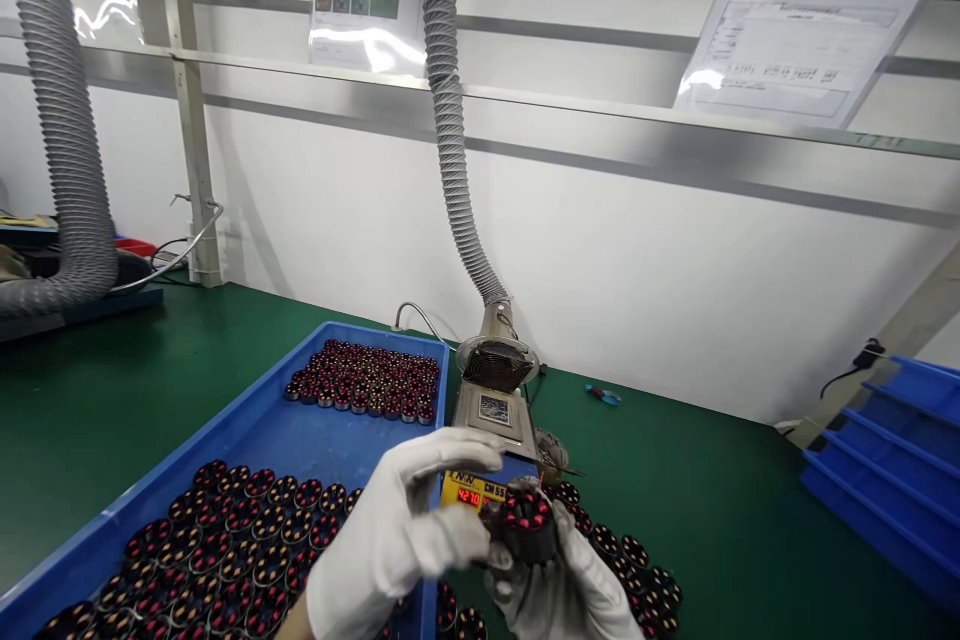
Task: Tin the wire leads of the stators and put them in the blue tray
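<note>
My right hand (555, 575), in a stained whitish glove, is shut on a small black motor stator (529, 525) with red coils facing up. My left hand (394, 530), in a white glove, is just left of it, over the blue tray's right rim. Its fingers curve apart from the thumb, which is smeared by motion, and no object shows between them. Behind the hands sits a solder pot (495, 408) with a square metal top. Its yellow display (471, 492) with red digits is partly covered by my gloves.
A long blue tray (255, 435) holds many similar stators in two groups. More stators (645, 585) lie at the right on the green table (720, 500). A grey extraction hose (450, 110) hangs above the pot. Blue-handled cutters (602, 395) and stacked blue trays (892, 460) are farther right.
</note>
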Demonstrator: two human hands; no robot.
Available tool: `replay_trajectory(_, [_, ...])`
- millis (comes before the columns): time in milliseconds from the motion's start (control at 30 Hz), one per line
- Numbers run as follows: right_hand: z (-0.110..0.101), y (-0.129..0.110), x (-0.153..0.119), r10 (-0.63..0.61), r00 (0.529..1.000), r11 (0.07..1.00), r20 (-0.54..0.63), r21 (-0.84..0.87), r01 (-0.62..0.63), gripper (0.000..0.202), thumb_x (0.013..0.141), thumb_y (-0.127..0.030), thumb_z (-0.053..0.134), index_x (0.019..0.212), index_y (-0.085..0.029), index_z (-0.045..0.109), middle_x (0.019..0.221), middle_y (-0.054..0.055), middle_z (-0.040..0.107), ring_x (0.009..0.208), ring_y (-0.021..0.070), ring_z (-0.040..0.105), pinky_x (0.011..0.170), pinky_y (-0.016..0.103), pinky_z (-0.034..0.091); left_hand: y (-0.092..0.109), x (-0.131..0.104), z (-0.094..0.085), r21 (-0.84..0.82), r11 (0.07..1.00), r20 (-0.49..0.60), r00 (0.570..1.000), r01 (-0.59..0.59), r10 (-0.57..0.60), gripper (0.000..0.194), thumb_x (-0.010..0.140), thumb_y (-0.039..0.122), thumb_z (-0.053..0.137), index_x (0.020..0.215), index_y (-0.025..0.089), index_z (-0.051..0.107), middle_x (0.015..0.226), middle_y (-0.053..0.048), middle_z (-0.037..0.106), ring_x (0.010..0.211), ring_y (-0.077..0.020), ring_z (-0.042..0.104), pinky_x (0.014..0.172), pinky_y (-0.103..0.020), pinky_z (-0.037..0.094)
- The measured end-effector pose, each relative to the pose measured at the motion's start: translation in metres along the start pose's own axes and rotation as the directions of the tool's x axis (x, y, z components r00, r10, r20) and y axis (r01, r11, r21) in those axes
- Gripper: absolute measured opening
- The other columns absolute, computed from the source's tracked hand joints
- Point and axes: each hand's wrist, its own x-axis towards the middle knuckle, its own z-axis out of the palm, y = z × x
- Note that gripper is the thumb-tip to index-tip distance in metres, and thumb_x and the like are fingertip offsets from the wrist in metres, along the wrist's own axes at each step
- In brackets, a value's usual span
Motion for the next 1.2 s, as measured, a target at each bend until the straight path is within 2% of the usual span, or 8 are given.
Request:
replay_trajectory(100, [0.010,-0.004,-0.006,0.021,1.000,0.999,0.018,0.029,-0.021,0.025,0.053,-0.037,0.083,0.070,-0.022,0.072,0.075,0.001,0.073,0.055,0.0104,0.064,0.047,0.016,0.049,0.001,0.000,-0.003,0.047,0.990,0.182,0.974,0.132,-0.138,0.039,0.055,0.012,0.071,0.091,0.026,0.072,0.114,-0.004,0.065,0.105,-0.0231,0.059,0.091,-0.029,0.046])
replay_trajectory(233, [0.016,-0.002,-0.008,-0.007,1.000,1.000,0.029,0.022,0.006,0.022,0.059,-0.034,0.081,0.075,-0.023,0.072,0.073,0.001,0.073,0.061,0.0126,0.066,0.051,0.019,0.050,-0.005,0.004,0.009,0.060,0.997,0.040,0.998,0.040,-0.043,0.011,0.066,0.011,0.070,0.068,0.022,0.074,0.083,-0.003,0.072,0.085,-0.0185,0.064,0.077,-0.025,0.050])
replay_trajectory(367, [0.018,0.007,-0.001,-0.069,0.997,0.997,0.023,-0.016,0.070,0.023,0.063,-0.030,0.079,0.083,-0.023,0.071,0.079,0.002,0.073,0.067,0.0144,0.066,0.057,0.024,0.053,-0.010,0.004,0.019,-0.006,0.994,0.008,0.994,-0.107,0.107,0.012,0.065,0.010,0.070,0.063,0.021,0.073,0.069,-0.001,0.071,0.076,-0.0174,0.063,0.073,-0.024,0.050])
replay_trajectory(500, [0.015,0.011,0.004,-0.094,0.995,0.995,0.019,-0.013,0.094,0.026,0.062,-0.031,0.079,0.085,-0.021,0.071,0.080,0.004,0.073,0.068,0.0163,0.067,0.056,0.025,0.054,-0.009,0.001,0.016,-0.125,0.988,-0.116,0.991,-0.086,0.071,0.016,0.065,0.009,0.062,0.064,0.023,0.072,0.071,0.001,0.072,0.072,-0.0163,0.064,0.072,-0.024,0.050])
replay_trajectory(600, [0.002,0.007,0.002,-0.079,0.997,0.997,0.011,-0.003,0.079,0.024,0.064,-0.031,0.078,0.085,-0.021,0.071,0.076,0.005,0.073,0.062,0.0157,0.067,0.053,0.024,0.054,0.000,0.001,0.010,-0.034,0.998,-0.206,0.976,0.061,-0.066,0.021,0.058,0.011,0.063,0.073,0.023,0.073,0.085,-0.001,0.073,0.084,-0.0200,0.065,0.078,-0.027,0.050])
replay_trajectory(733, [-0.023,0.003,0.002,-0.114,0.993,0.993,-0.018,-0.027,0.114,0.021,0.067,-0.028,0.076,0.087,-0.024,0.071,0.083,0.004,0.074,0.066,0.0165,0.068,0.056,0.026,0.056,0.006,0.004,0.008,0.152,0.952,-0.051,0.964,0.266,-0.261,0.024,0.053,0.011,0.063,0.074,0.020,0.073,0.093,-0.006,0.071,0.093,-0.0240,0.062,0.083,-0.032,0.048])
replay_trajectory(967, [-0.034,0.001,0.013,-0.227,0.974,0.966,-0.013,-0.128,0.224,0.017,0.069,-0.023,0.073,0.085,-0.026,0.071,0.088,0.001,0.074,0.083,0.0151,0.068,0.078,0.029,0.055,-0.002,0.005,0.013,0.201,0.965,0.013,0.985,0.166,-0.173,0.020,0.058,0.010,0.050,0.064,0.017,0.068,0.080,-0.005,0.068,0.081,-0.0185,0.061,0.074,-0.027,0.047])
replay_trajectory(1200, [-0.030,0.001,0.012,-0.286,0.958,0.941,-0.030,-0.195,0.275,0.013,0.068,-0.028,0.075,0.080,-0.028,0.072,0.085,0.002,0.074,0.085,0.0191,0.068,0.081,0.038,0.054,-0.001,0.007,0.010,0.182,0.975,0.046,0.989,0.128,-0.139,0.022,0.057,0.007,0.047,0.063,0.016,0.067,0.077,-0.005,0.065,0.079,-0.0191,0.059,0.073,-0.029,0.046])
